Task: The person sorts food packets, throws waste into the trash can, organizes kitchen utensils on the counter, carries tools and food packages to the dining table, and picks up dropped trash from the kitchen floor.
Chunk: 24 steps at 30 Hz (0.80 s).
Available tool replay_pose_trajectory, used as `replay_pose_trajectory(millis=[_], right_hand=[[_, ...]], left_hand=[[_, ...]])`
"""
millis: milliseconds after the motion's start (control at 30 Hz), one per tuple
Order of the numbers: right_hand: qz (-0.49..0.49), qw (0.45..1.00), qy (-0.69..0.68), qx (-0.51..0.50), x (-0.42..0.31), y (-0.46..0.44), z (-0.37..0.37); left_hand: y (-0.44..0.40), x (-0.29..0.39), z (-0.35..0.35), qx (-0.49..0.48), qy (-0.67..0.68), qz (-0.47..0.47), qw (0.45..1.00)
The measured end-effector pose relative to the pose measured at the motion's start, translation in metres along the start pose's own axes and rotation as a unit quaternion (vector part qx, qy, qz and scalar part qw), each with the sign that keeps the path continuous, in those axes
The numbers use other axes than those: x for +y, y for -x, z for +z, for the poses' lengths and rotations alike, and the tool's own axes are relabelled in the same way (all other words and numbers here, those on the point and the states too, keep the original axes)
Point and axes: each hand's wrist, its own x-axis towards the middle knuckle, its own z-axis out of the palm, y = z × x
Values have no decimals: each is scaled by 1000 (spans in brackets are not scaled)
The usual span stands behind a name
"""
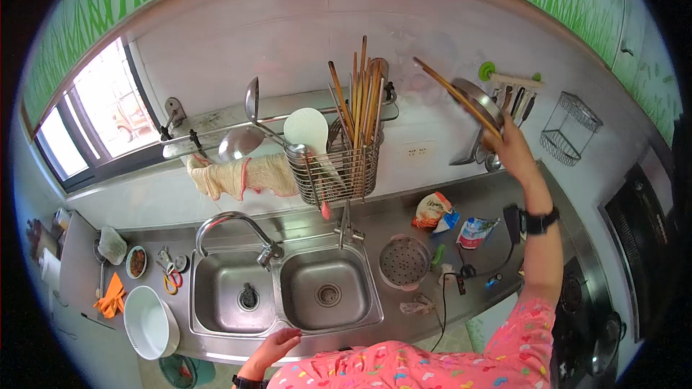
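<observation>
My right hand [510, 148] is raised near the wall at the right, closed around a pair of long wooden chopsticks [450, 88] that point up and left. Just behind them is a round metal utensil [478, 99]; I cannot tell whether it hangs from the wall rack or is also in the hand. My left hand [277, 347] is low at the front edge of the double sink [285, 310], fingers stretched out, holding nothing. A wire utensil basket [335, 176] on the wall rail holds several more chopsticks, a white rice paddle [305, 130] and ladles.
A steel colander [404, 263], a flour-like bag [435, 210] and a small pouch [476, 232] stand on the right counter, with a cable nearby. At left are a white basin [150, 324], orange gloves [111, 297] and scissors [173, 281]. The faucet [238, 220] arches over the sink.
</observation>
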Motion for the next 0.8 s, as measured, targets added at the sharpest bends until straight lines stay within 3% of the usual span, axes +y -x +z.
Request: replay_pose_trajectory(millis=[67,100,233,267,333,433,500,600,667,800], right_hand=[[162,969,-166,-84,-1,42,-2],[264,923,-247,-133,-8,65,-4],[370,751,-471,-278,-3,156,32],[384,743,-469,-283,-12,172,40],[434,608,-570,-342,-36,200,59],[443,543,-591,-400,-58,232,83],[462,519,-588,-413,-79,238,91],[411,528,-579,-466,-86,261,108],[437,446,-596,-505,-88,272,116],[465,429,-590,-501,-97,279,122]], left_hand=[[-13,-3,0,-28,26,56,998],[-18,7,-1,-41,-30,63,997],[-40,54,12,-76,20,125,989],[-49,69,16,-81,10,179,980],[-60,98,29,-89,19,257,962],[-70,144,41,-91,-18,310,946],[-80,162,49,-137,65,369,917],[-76,180,56,-197,133,365,900],[-77,181,53,-226,138,339,903],[-84,163,56,-246,249,279,894]])
